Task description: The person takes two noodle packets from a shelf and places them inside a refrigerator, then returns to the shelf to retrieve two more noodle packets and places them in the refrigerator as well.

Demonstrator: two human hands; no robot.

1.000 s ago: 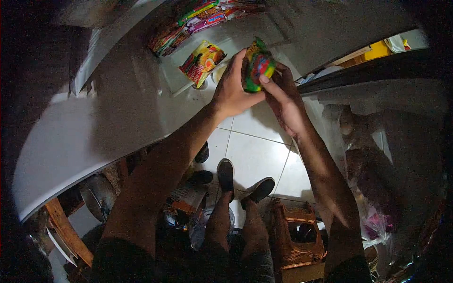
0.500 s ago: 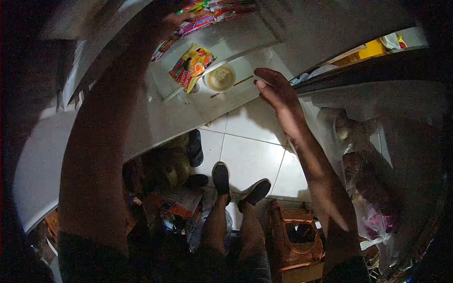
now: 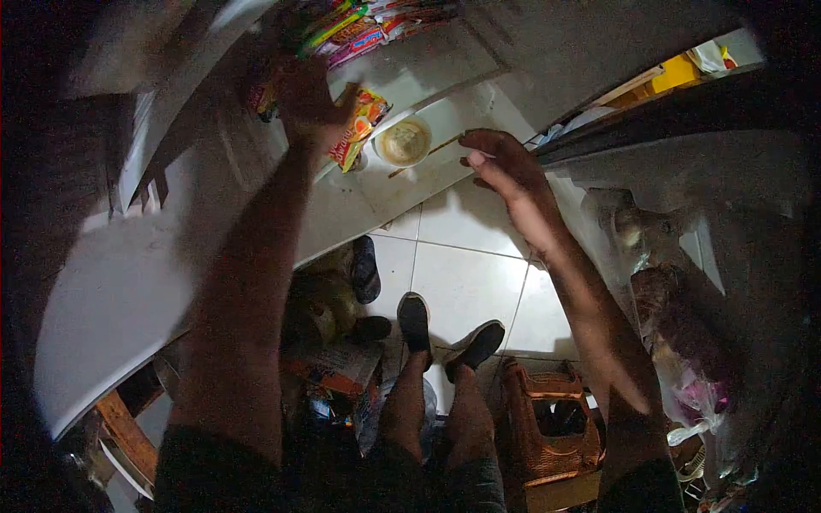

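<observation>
At far left, the left hand (image 3: 311,104), thumb spread, fingertips too dark to tell, needed gentle clearance beside the yellow packet (image 3: 362,126), while the right hand (image 3: 510,169) hung with thumb and fingers loosely parted.

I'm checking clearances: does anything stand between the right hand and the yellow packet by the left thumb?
Yes: in this view a bowl lies between right hand and packet, a thin stick beside it.

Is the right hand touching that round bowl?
Apart. The head view shows pale surface and part of a thin stick between the right hand and the bowl.
</observation>
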